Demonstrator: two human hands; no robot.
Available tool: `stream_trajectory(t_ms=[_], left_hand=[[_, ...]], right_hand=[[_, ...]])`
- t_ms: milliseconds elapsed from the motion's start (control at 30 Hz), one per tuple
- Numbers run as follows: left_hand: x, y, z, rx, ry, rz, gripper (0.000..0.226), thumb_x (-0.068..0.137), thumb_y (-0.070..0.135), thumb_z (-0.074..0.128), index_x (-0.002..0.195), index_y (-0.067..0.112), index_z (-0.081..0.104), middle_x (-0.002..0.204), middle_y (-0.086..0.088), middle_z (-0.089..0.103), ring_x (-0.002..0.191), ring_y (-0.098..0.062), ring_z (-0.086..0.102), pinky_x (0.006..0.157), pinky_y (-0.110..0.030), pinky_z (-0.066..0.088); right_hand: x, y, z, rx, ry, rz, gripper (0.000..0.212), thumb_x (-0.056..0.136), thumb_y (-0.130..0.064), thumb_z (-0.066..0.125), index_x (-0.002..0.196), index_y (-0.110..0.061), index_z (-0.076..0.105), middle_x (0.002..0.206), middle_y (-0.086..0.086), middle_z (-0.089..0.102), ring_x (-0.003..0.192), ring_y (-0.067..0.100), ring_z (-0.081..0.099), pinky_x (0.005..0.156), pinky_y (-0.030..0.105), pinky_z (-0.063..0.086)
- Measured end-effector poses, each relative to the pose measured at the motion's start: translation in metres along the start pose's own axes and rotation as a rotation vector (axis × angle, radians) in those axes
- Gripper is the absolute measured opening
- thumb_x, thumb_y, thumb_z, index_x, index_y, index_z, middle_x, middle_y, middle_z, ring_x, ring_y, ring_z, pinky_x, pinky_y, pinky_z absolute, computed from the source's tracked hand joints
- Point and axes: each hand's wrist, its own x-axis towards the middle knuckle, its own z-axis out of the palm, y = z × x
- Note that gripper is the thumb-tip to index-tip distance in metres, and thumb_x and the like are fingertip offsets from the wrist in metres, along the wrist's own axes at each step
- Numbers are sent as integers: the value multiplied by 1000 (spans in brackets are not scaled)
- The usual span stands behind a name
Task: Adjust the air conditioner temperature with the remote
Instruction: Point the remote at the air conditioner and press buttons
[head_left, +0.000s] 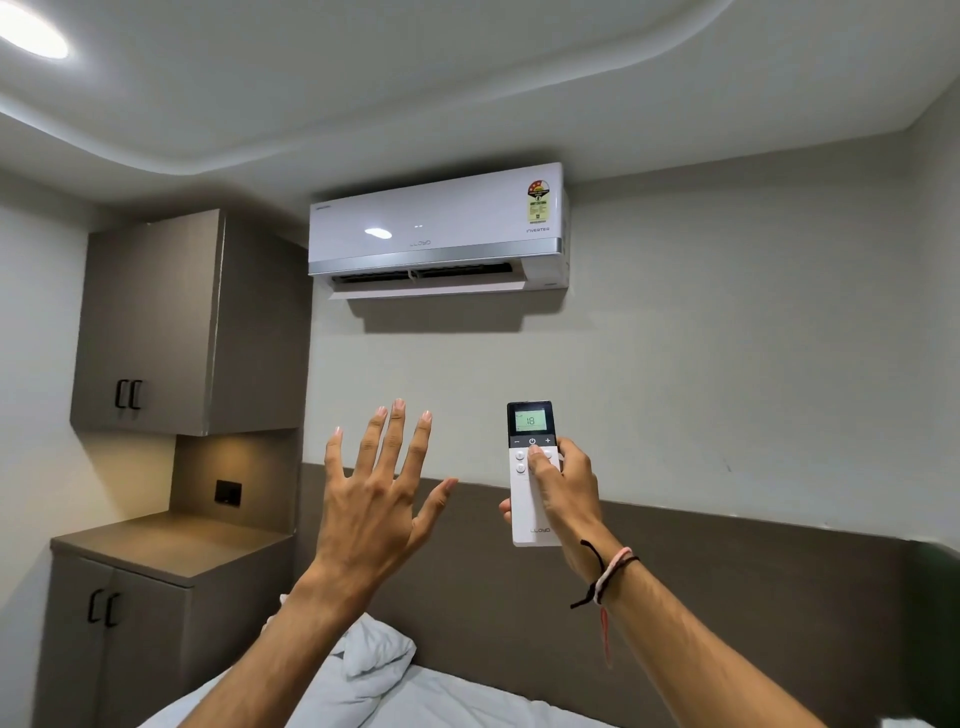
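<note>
A white split air conditioner hangs high on the wall, its bottom flap open. My right hand grips a white remote upright below the unit, aimed toward it. The remote's small green screen reads 18. My thumb rests on the buttons just under the power key. My left hand is raised to the left of the remote, palm forward, fingers spread, holding nothing. Thread bands circle my right wrist.
A grey wall cabinet hangs at the left above a low counter cabinet. A dark padded headboard runs along the wall. White bedding lies below my arms. A ceiling light glows at top left.
</note>
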Motion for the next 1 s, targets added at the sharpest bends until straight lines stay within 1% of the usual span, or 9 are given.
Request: stream_trajectory(t_ms=[100, 200, 367, 467, 567, 700, 833, 900, 1000], left_hand=[[-1, 2, 1, 8, 5, 5, 85, 99, 70, 13, 155, 16, 47, 160, -20, 44, 145, -39, 47, 112, -73, 35], [0, 4, 3, 18, 26, 12, 81, 97, 68, 25, 155, 16, 48, 160, -20, 45, 144, -39, 48, 112, -74, 36], [1, 5, 2, 26, 55, 21, 79, 96, 66, 31, 154, 16, 48, 160, -20, 45, 144, -39, 48, 111, -74, 36], [0, 5, 2, 28, 59, 21, 79, 96, 67, 30, 155, 17, 47, 161, -19, 44, 146, -39, 46, 113, -74, 35], [-2, 5, 1, 25, 63, 21, 80, 96, 67, 31, 155, 16, 48, 161, -19, 44, 145, -39, 47, 112, -74, 35], [-6, 5, 1, 23, 67, 23, 80, 96, 67, 31, 154, 16, 49, 160, -20, 45, 144, -39, 48, 111, -74, 36], [-10, 5, 0, 37, 65, 23, 79, 96, 67, 31, 154, 17, 48, 160, -19, 45, 144, -38, 48, 112, -73, 36], [-11, 4, -2, 40, 71, 22, 80, 96, 68, 31, 154, 17, 49, 160, -19, 46, 144, -38, 48, 112, -73, 36], [-10, 2, -4, 41, 80, 22, 80, 95, 68, 31, 154, 16, 50, 160, -19, 46, 144, -38, 48, 112, -73, 35]], right_hand=[[0, 0, -3, 2, -3, 5, 19, 103, -20, 48, 112, -4, 53, 99, 24, 70, 69, 50, 73, 59, 49, 63], [0, -1, -5, 8, -4, 12, 20, 103, -20, 48, 113, -4, 53, 101, 25, 69, 70, 53, 72, 61, 53, 63], [-2, -1, -8, -7, -3, 9, 19, 102, -20, 48, 112, -5, 53, 101, 23, 70, 68, 49, 74, 61, 54, 64], [-3, -1, -9, 2, 4, 38, 18, 102, -21, 48, 113, -8, 52, 102, 22, 70, 64, 46, 74, 55, 46, 64], [-3, 0, -9, 47, 6, 85, 20, 102, -26, 45, 109, -8, 49, 98, 24, 72, 51, 37, 71, 45, 35, 58], [-5, 1, -7, 87, -5, 111, 23, 103, -30, 39, 107, -9, 48, 85, 25, 75, 45, 33, 67, 41, 32, 54], [-8, 5, -7, 97, -39, 137, 22, 104, -30, 39, 108, -11, 50, 86, 30, 73, 46, 33, 64, 44, 32, 54], [-10, 8, -6, 80, -54, 142, 23, 105, -32, 39, 110, -12, 48, 90, 29, 74, 50, 33, 66, 46, 34, 56], [-12, 8, -4, 62, -65, 138, 22, 105, -34, 38, 109, -13, 46, 89, 25, 75, 51, 34, 67, 51, 37, 59]])
